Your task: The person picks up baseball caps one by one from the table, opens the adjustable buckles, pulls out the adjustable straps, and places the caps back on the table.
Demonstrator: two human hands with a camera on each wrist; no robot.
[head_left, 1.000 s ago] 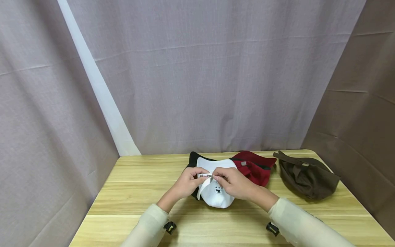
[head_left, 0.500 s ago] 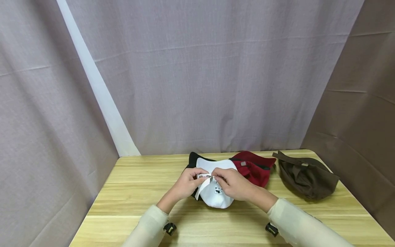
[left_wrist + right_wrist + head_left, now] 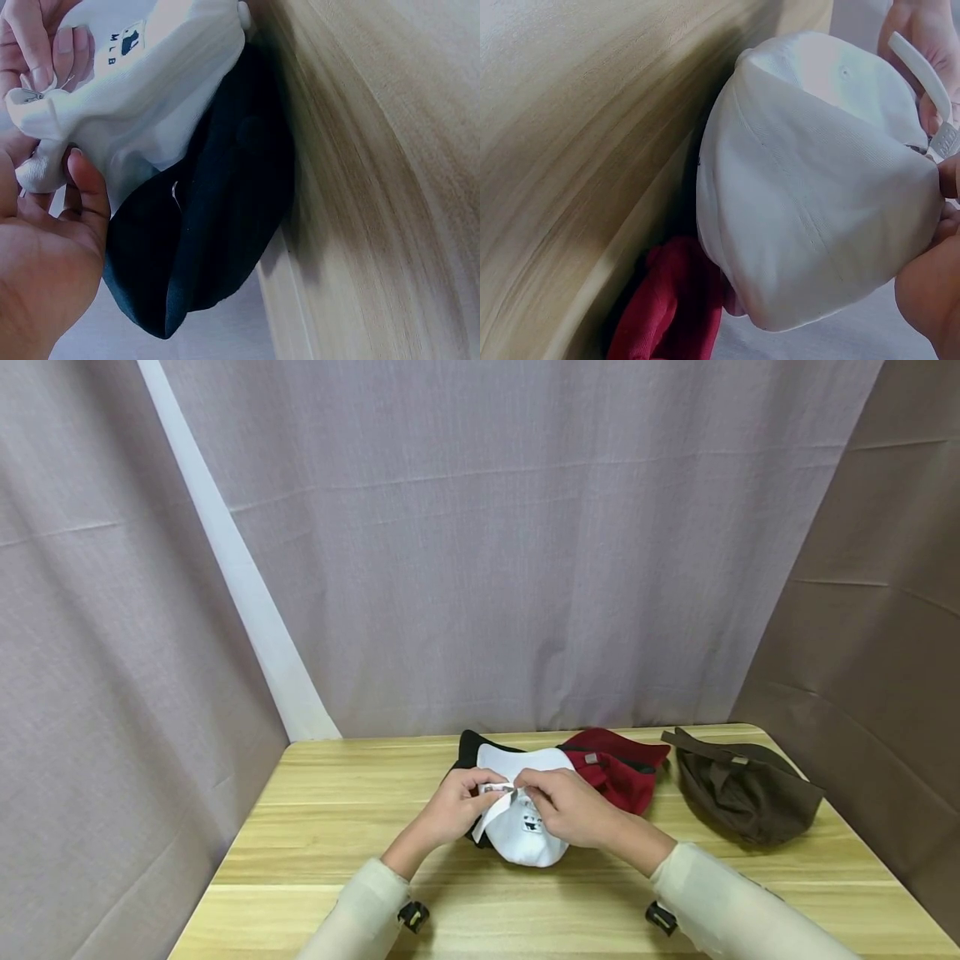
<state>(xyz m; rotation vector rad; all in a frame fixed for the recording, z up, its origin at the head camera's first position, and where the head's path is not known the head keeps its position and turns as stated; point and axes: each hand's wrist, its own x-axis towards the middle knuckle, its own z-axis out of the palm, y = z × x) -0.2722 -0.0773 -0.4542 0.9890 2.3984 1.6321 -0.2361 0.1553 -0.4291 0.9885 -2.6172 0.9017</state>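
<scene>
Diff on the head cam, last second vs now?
The loose end of the strap on the white cap swung slightly left in the head view. No grip visibly taken or released: the left hand and right hand still hold the white cap. Black cap, red cap and brown cap stayed put.

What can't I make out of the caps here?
- Head view: much of the black cap, behind the white cap and left hand.
- Right wrist view: part of the red cap, cut off by the bottom edge.
- Right wrist view: marks on the grey clasp, too blurred to read.
</scene>
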